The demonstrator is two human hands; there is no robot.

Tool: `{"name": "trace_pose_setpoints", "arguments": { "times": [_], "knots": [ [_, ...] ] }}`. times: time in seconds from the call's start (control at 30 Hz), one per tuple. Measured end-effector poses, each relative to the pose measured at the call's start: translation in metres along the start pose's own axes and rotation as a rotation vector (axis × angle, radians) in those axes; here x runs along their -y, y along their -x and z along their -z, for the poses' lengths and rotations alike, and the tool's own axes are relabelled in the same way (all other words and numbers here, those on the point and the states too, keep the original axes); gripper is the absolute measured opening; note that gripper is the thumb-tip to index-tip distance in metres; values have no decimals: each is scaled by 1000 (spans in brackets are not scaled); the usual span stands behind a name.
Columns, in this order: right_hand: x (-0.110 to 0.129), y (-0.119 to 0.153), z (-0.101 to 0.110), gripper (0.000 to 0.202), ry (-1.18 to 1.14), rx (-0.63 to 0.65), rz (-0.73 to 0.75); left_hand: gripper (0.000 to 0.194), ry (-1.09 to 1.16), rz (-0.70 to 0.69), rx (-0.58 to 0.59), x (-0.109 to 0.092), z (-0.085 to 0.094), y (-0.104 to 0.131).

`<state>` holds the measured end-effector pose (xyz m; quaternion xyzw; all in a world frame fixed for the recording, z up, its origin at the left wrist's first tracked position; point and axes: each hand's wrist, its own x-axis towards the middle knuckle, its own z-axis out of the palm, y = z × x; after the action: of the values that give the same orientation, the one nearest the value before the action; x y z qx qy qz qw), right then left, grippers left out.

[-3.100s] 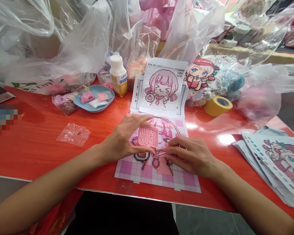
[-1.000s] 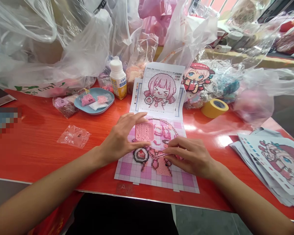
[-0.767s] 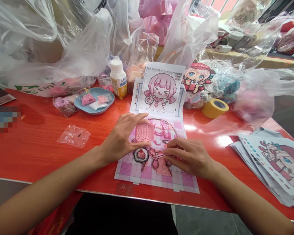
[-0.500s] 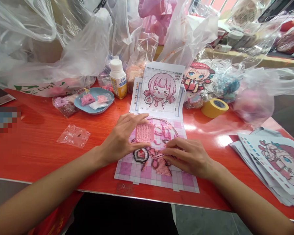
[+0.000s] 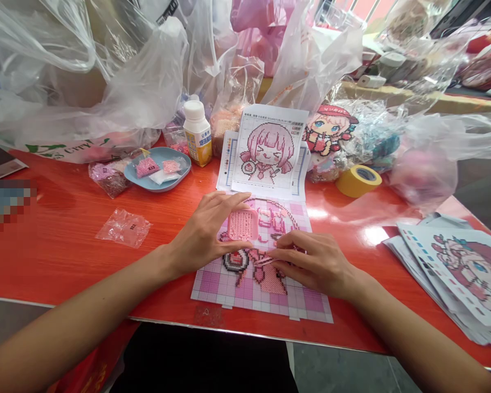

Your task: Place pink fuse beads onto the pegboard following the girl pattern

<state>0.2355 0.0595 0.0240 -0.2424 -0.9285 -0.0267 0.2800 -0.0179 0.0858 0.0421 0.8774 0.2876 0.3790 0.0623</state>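
Note:
My left hand (image 5: 207, 232) grips a small pink bead tray (image 5: 244, 225) between thumb and fingers, over the upper left of the pegboard (image 5: 213, 289). Rows of pale pink beads lie in the tray. Closed in a pinch, my right hand (image 5: 311, 259) holds tweezers (image 5: 265, 261) that point left over the board's middle. A partly laid bead picture (image 5: 272, 281) covers the pegboard, with a dark outline, pink parts and a round cake emblem (image 5: 235, 260). Behind the board leans a printed pattern sheet (image 5: 269, 150) of a pink-haired figure.
A blue plate (image 5: 157, 183) holds several bead bags, beside a white-capped bottle (image 5: 197, 132). An opened clear bag (image 5: 124, 227) lies at left. Yellow tape (image 5: 358, 181) and a paper stack (image 5: 454, 278) are at right. Plastic bags (image 5: 147, 82) crowd the back.
The bead tray has shifted very slightly right and down with my left hand, and its beads lie a little differently. My right hand with the tweezers stays almost in place.

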Motion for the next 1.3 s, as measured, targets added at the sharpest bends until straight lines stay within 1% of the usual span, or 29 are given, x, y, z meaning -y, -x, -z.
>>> {"name": "trace_pose_setpoints", "arguments": {
  "times": [0.23,0.33,0.4,0.47,0.57,0.67,0.93,1.17,1.3],
  "knots": [
    [0,0,0,11,2,-3,-3,76,-6,-8,-4,1,-1,0],
    [0,0,0,12,-12,-30,-19,77,-1,-10,7,1,-1,0],
    [1,-1,2,13,-18,-90,-38,80,11,-8,19,1,-1,0],
    [2,-2,4,15,0,-179,-58,81,21,-8,29,1,-1,0],
    [3,-3,7,22,42,-306,-91,82,32,-25,38,1,-2,2],
    [4,-4,7,28,76,-359,-131,83,41,-48,55,-1,-5,3],
    [2,-5,0,20,150,-322,-144,78,68,-72,91,-4,-6,5],
    [2,-4,0,18,163,-291,-149,74,68,-98,78,-6,-6,4],
    [2,-4,0,18,180,-283,-151,78,71,-110,78,-7,-6,4]
  ]
}}
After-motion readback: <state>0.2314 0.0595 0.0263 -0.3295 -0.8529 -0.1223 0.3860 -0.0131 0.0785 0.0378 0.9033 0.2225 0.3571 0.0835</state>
